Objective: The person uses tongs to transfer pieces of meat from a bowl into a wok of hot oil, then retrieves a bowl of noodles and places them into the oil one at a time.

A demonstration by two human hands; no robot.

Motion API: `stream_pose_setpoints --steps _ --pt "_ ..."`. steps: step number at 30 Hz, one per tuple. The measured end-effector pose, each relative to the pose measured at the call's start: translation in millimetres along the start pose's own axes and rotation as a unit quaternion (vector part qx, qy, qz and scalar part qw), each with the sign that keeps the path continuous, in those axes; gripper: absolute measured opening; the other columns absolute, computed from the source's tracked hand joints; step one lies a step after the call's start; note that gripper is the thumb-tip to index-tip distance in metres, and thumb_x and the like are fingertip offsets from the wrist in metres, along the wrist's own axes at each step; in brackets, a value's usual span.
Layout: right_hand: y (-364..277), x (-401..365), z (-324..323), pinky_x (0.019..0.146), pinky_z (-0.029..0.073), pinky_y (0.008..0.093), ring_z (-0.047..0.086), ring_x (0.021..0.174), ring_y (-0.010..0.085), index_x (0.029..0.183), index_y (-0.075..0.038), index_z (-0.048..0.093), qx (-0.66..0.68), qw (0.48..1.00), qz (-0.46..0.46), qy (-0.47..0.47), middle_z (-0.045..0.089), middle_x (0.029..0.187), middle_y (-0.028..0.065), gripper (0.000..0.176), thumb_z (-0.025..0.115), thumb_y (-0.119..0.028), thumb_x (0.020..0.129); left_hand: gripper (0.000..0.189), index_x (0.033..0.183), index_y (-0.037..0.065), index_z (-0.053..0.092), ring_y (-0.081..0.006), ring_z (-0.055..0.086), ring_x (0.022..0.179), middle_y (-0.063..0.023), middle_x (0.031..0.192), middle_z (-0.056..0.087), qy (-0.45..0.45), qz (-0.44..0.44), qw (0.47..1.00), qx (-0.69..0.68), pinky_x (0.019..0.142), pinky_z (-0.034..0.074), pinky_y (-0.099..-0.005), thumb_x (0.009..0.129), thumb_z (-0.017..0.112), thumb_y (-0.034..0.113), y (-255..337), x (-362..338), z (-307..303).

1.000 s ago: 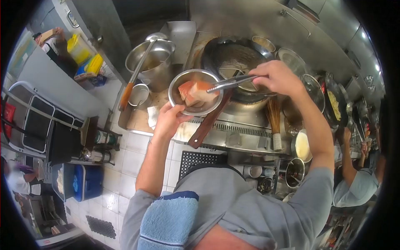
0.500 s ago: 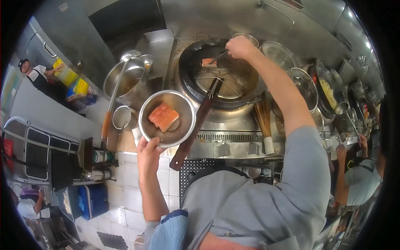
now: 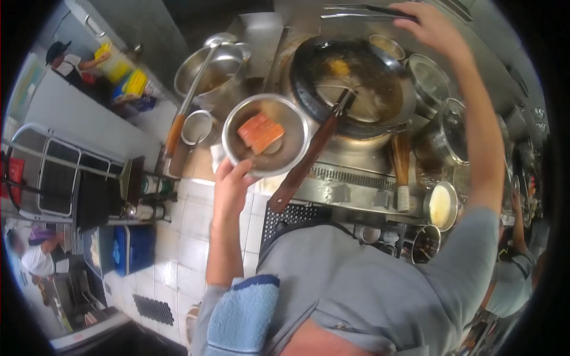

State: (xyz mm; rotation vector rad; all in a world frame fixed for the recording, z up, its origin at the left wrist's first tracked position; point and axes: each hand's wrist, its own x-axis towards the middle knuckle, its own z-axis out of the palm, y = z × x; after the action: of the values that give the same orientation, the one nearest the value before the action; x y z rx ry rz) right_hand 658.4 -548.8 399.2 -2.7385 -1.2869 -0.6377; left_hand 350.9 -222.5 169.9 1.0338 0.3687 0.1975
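Lit brightly and evenly from overhead. Bent hard by fisheye lens, vignetted black at corners. Glared softly on round steel bowl (image 3: 289, 151) in left hand (image 3: 228, 184). Smeared slightly at raised right hand (image 3: 436, 26) and long steel tongs (image 3: 362, 10). Softened toward edges.

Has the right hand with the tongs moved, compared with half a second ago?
Yes. The right hand, holding the tongs, was over the wok; now it is past the wok's far rim, farther from the person's body.
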Motion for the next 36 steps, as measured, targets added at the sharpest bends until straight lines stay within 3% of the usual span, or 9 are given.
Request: stream_pose_setpoints --steps 2,4,6,12,21,24,28,32,36 --pt "-61 -31 -22 0.08 0.05 0.0418 0.063 0.094 0.03 0.11 -0.008 0.065 0.067 0.994 -0.076 0.047 0.067 0.1 0.0113 0.031 0.065 -0.022 0.083 0.035 0.122 -0.003 0.053 -0.0218 0.062 0.102 -0.0131 0.114 0.061 -0.039 0.013 0.999 0.001 0.084 0.055 -0.0397 0.088 0.051 0.001 -3 13 -4" --pt "-133 -54 -40 0.073 0.049 0.0416 0.062 0.088 0.0296 0.109 -0.006 0.063 0.019 0.993 -0.108 -0.038 0.064 0.091 0.0094 0.031 0.067 -0.015 0.079 0.033 0.121 -0.002 0.054 -0.0212 0.062 0.101 -0.0127 0.113 0.062 -0.055 0.006 0.998 0.001 0.083 0.056 -0.0392 0.088 0.051 0.001 3 17 4" --pt "-174 -72 -28 0.066 0.05 0.0358 0.063 0.081 0.0241 0.102 -0.006 0.063 -0.055 0.985 -0.154 -0.055 0.06 0.084 0.006 0.031 0.071 -0.012 0.072 0.03 0.118 -0.002 0.055 -0.0206 0.063 0.098 -0.0125 0.11 0.063 -0.083 -0.006 0.996 -0.005 0.082 0.057 -0.0386 0.088 0.05 -0.001 7 19 11" --pt "-199 -79 3 0.064 0.051 0.0333 0.062 0.075 0.0202 0.092 -0.004 0.063 -0.12 0.968 -0.219 -0.01 0.058 0.079 0.0042 0.022 0.06 -0.009 0.07 0.035 0.123 -0.004 0.052 -0.0242 0.059 0.107 -0.0151 0.118 0.059 -0.138 -0.04 0.99 0.0 0.086 0.053 -0.0399 0.088 0.048 0.0 4 24 14" --pt "-189 -73 4 0.063 0.051 0.0342 0.063 0.075 0.021 0.084 -0.007 0.064 -0.143 0.964 -0.22 -0.03 0.06 0.076 0.0039 0.013 0.064 -0.011 0.071 0.029 0.116 -0.004 0.053 -0.025 0.062 0.102 -0.0155 0.11 0.061 -0.128 -0.048 0.989 -0.053 0.084 0.057 -0.0428 0.087 0.05 -0.001 -5 41 19" --pt "-160 -71 -8 0.064 0.051 0.035 0.064 0.074 0.0226 0.085 -0.01 0.065 -0.093 0.983 -0.159 -0.002 0.061 0.075 0.0048 0.01 0.066 -0.013 0.075 0.029 0.116 -0.003 0.053 -0.0261 0.062 0.103 -0.0149 0.109 0.06 -0.106 -0.058 0.991 -0.06 0.083 0.057 -0.0437 0.087 0.051 0.0 -13 58 14" --pt "-108 -64 -48 0.07 0.049 0.0408 0.063 0.081 0.0308 0.099 -0.009 0.07 -0.054 0.998 -0.014 0.008 0.068 0.088 0.0073 0.024 0.065 -0.025 0.081 0.031 0.118 -0.004 0.052 -0.0265 0.061 0.104 -0.0163 0.113 0.06 -0.115 -0.047 0.991 -0.058 0.083 0.056 -0.0443 0.087 0.05 0.0 -10 67 25" --pt "-36 -59 -31 0.07 0.049 0.0404 0.063 0.081 0.0301 0.104 -0.01 0.07 -0.099 0.994 0.038 0.03 0.067 0.086 0.0098 0.027 0.066 -0.026 0.082 0.031 0.118 -0.003 0.054 -0.0264 0.063 0.1 -0.0163 0.111 0.062 -0.101 -0.029 0.993 -0.059 0.083 0.056 -0.0438 0.087 0.048 -0.002 -6 63 33" --pt "9 -55 42 0.074 0.053 0.0388 0.067 0.086 0.0265 0.093 -0.012 0.073 -0.207 0.958 0.12 -0.155 0.07 0.088 0.0097 0.02 0.067 -0.026 0.08 0.032 0.12 -0.005 0.053 -0.0268 0.061 0.103 -0.0169 0.114 0.06 -0.082 -0.032 0.996 -0.032 0.086 0.054 -0.0443 0.088 0.049 -0.001 -3 52 23"
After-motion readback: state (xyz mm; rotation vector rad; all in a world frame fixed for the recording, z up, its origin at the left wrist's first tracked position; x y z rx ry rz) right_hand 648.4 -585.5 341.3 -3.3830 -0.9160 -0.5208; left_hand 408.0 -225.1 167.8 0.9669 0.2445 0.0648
